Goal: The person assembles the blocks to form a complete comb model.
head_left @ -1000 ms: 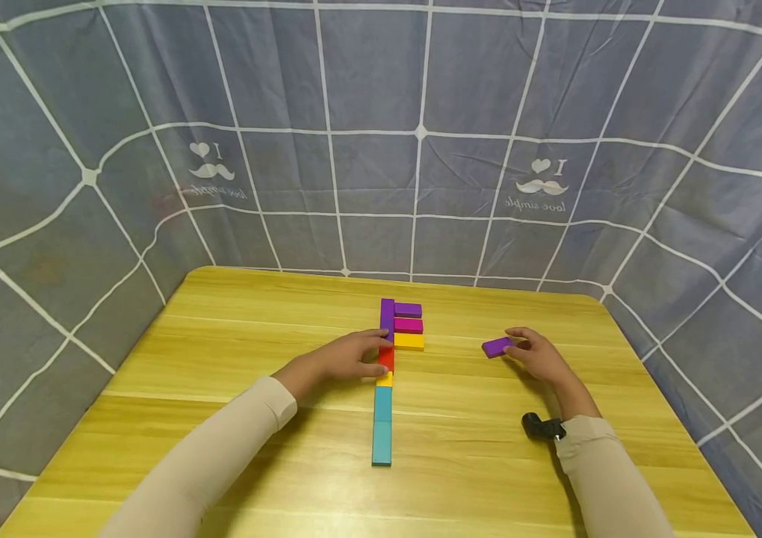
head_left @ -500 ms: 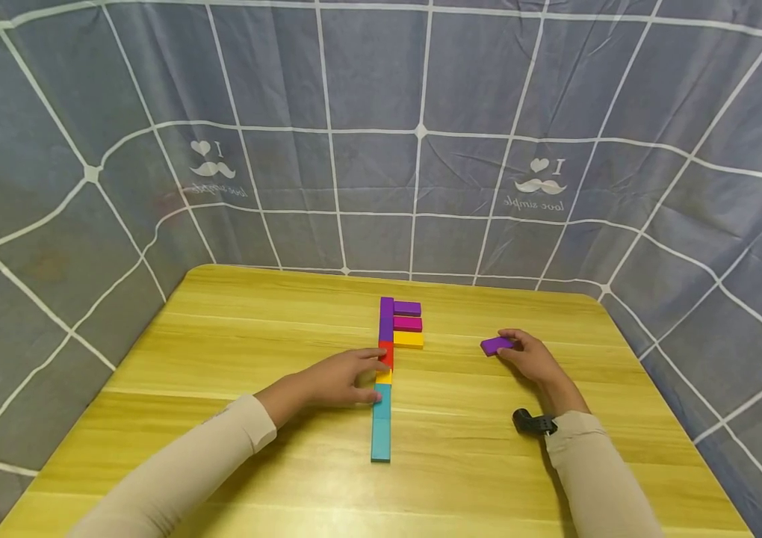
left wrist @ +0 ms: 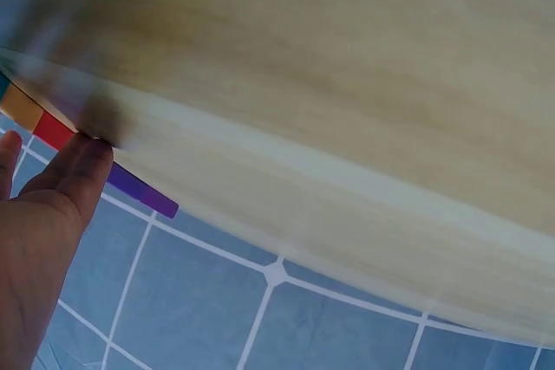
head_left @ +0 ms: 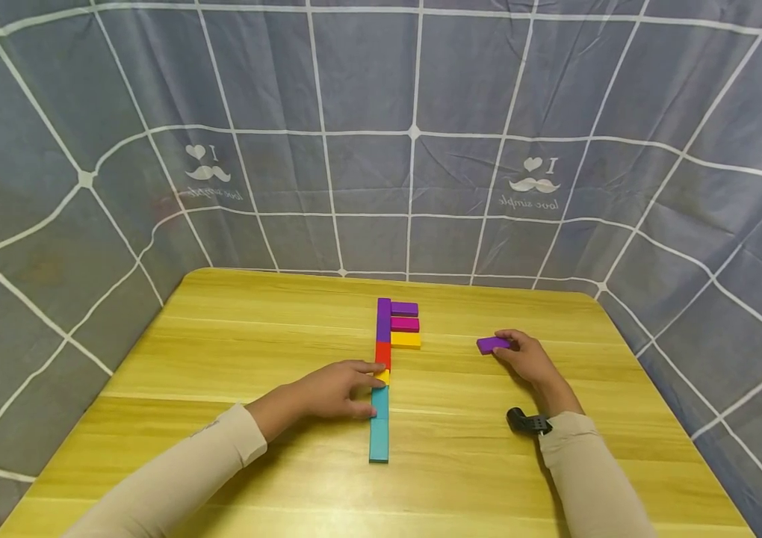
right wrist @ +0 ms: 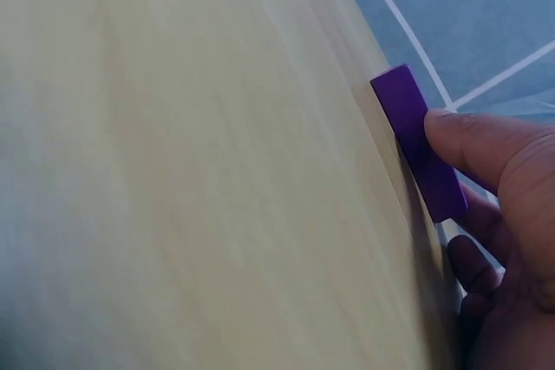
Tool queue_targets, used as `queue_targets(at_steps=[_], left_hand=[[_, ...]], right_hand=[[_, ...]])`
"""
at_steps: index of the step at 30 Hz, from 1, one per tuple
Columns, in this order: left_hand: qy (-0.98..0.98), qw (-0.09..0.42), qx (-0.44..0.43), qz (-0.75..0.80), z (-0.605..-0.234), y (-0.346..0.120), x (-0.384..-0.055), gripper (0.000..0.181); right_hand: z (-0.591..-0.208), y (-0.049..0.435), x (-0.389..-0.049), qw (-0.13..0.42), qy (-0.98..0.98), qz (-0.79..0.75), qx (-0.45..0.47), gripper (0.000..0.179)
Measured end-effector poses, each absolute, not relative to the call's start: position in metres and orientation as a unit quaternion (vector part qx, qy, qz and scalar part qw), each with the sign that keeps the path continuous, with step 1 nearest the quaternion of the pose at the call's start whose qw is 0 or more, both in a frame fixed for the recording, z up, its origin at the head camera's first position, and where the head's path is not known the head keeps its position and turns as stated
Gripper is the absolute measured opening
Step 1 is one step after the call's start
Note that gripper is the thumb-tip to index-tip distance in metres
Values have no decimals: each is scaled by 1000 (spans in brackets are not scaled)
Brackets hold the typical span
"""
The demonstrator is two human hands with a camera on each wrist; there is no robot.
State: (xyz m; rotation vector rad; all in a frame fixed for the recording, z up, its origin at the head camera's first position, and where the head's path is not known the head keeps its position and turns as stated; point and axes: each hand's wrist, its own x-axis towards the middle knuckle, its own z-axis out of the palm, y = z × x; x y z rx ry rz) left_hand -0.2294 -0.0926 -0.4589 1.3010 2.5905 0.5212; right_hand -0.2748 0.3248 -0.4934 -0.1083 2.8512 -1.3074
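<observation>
My right hand point(head_left: 534, 365) pinches a purple block point(head_left: 488, 345) between thumb and fingers, low over the right part of the table. The right wrist view shows this block point(right wrist: 414, 140) tilted, the thumb on its face. My left hand point(head_left: 334, 392) reaches over a straight row of blocks from the left, fingers fairly straight. Its fingertips overlap a yellow block point(head_left: 385, 378) and the upper of two teal blocks point(head_left: 379, 441). Farther along the row come a red block point(head_left: 383, 353) and purple ones point(head_left: 383, 320). In the left wrist view, fingers partly cover the row.
Three blocks stick out rightward from the row's far end: purple point(head_left: 405, 308), magenta point(head_left: 406, 324) and yellow point(head_left: 407, 341). All lie on a wooden table point(head_left: 253, 321). A grey curtain point(head_left: 367, 179) with white lines surrounds its back and sides.
My left hand has slid toward me along the row, from the purple and red blocks to the yellow and teal ones. The right hand keeps its pinch on the purple block, slightly turned.
</observation>
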Motion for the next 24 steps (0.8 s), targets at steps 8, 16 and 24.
queue_targets(at_steps=[8, 16, 24], left_hand=[[873, 110, 440, 178, -456, -92, -225, 61], [870, 97, 453, 170, -458, -94, -223, 60], [869, 94, 457, 167, -459, -92, -223, 60]], right_hand=[[-494, 324, -276, 1, 908, -417, -29, 42], [-495, 322, -276, -3, 911, -412, -26, 42], [-495, 322, -275, -13, 908, -417, -37, 41]])
